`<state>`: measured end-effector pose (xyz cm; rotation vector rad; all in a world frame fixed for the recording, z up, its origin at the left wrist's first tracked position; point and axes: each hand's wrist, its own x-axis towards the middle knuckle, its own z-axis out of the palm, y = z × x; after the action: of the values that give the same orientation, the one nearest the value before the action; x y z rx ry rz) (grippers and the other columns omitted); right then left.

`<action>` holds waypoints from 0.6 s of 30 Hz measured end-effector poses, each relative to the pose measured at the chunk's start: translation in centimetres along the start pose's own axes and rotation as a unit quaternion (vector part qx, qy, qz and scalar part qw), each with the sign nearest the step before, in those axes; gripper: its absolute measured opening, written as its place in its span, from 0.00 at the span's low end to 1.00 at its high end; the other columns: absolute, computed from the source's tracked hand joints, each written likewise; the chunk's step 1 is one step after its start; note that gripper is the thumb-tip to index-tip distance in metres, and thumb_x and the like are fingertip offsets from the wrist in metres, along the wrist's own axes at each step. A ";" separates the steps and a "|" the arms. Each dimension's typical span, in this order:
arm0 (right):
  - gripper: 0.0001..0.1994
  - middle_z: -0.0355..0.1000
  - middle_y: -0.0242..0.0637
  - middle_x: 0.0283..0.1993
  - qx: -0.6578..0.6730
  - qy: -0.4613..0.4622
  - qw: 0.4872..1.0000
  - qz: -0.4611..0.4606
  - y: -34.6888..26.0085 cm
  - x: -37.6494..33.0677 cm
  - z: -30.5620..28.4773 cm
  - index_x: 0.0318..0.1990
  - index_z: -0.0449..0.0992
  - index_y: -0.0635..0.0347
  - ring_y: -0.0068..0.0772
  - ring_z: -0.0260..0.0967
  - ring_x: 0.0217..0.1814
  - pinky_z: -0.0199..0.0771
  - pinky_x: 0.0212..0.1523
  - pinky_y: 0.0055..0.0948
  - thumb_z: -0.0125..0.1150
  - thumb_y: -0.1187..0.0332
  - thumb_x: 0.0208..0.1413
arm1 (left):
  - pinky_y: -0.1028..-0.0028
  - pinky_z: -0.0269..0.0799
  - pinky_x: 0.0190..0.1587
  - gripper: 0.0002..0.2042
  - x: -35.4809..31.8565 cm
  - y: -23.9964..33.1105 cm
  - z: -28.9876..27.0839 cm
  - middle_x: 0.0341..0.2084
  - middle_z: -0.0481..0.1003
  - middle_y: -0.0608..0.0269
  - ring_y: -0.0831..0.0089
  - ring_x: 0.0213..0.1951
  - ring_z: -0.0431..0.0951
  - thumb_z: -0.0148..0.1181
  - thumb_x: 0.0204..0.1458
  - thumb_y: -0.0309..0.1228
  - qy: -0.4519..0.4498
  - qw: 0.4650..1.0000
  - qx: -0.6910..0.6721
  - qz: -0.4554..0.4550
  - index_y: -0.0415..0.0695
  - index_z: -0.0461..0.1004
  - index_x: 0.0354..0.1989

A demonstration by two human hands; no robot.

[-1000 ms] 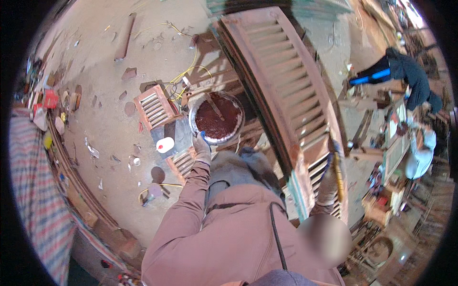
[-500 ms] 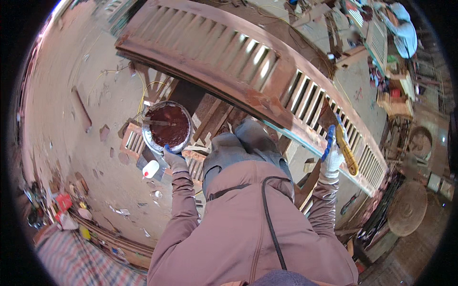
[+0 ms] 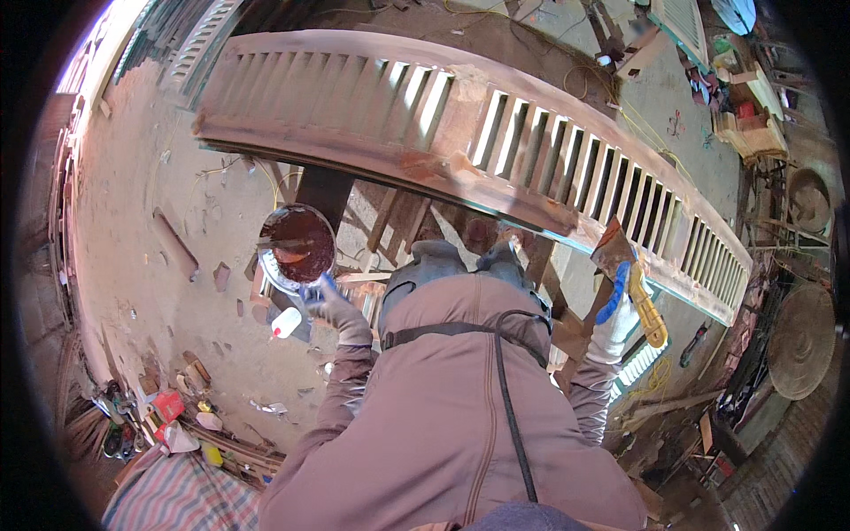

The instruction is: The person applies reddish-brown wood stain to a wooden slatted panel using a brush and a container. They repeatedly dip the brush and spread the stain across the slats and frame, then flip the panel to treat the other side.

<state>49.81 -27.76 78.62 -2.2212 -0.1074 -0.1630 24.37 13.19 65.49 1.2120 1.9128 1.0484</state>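
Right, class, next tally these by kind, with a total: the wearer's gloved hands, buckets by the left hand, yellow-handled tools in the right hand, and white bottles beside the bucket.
Gloved hands: 2 (left hand, right hand)
Bucket: 1
Yellow-handled tool: 1
White bottle: 1
Total: 5

Shutter (image 3: 459, 115) across front, L to R. Bucket (image 3: 280, 278) this side of it, L of ctr; paste (image 3: 310, 263) inside, stick (image 3: 288, 243) in paste. L hand (image 3: 333, 310) at bucket's nr rim; bottle (image 3: 286, 323) just L of hand. Scraper (image 3: 645, 305) in R hand (image 3: 619, 326), by shutter's nr edge. 2nd shutter (image 3: 205, 42) beyond, far L.
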 end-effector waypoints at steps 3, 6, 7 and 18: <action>0.19 0.69 0.43 0.60 -0.036 0.020 0.999 0.012 1.1 -0.7 -2.1 0.63 0.69 0.65 0.39 0.68 0.60 0.66 0.62 0.35 0.53 0.65 0.69 | 0.64 0.69 0.54 0.22 -5.0 5.9 1.7 0.48 0.72 0.54 0.63 0.48 0.72 0.64 0.57 0.32 -0.237 0.953 0.006 0.189 0.40 0.69 0.58; 0.18 0.73 0.42 0.55 -0.117 0.033 0.992 0.013 -1.4 0.4 -4.2 0.61 0.70 0.67 0.36 0.71 0.55 0.68 0.60 0.34 0.53 0.67 0.69 | 0.63 0.65 0.56 0.20 -8.1 8.9 3.6 0.49 0.73 0.55 0.60 0.53 0.70 0.64 0.55 0.29 -0.398 0.831 0.093 0.378 0.40 0.72 0.56; 0.18 0.74 0.42 0.55 -0.068 0.063 0.996 0.021 -0.8 0.6 -4.9 0.61 0.70 0.68 0.35 0.71 0.55 0.68 0.60 0.34 0.54 0.67 0.69 | 0.61 0.64 0.58 0.21 -9.5 10.3 4.4 0.50 0.74 0.55 0.59 0.54 0.70 0.65 0.53 0.29 -0.411 0.781 0.091 0.461 0.40 0.72 0.56; 0.24 0.72 0.40 0.55 0.029 0.270 0.949 0.157 5.3 -3.8 -12.7 0.61 0.70 0.68 0.30 0.68 0.53 0.67 0.56 0.30 0.54 0.56 0.69 | 0.48 0.50 0.69 0.41 -21.6 18.5 10.0 0.60 0.65 0.50 0.49 0.67 0.59 0.70 0.46 0.47 -0.485 0.460 0.170 0.724 0.41 0.63 0.67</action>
<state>45.81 -41.18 81.54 -2.0259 0.5315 -0.5729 48.45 0.91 78.84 2.8583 -0.2474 0.1925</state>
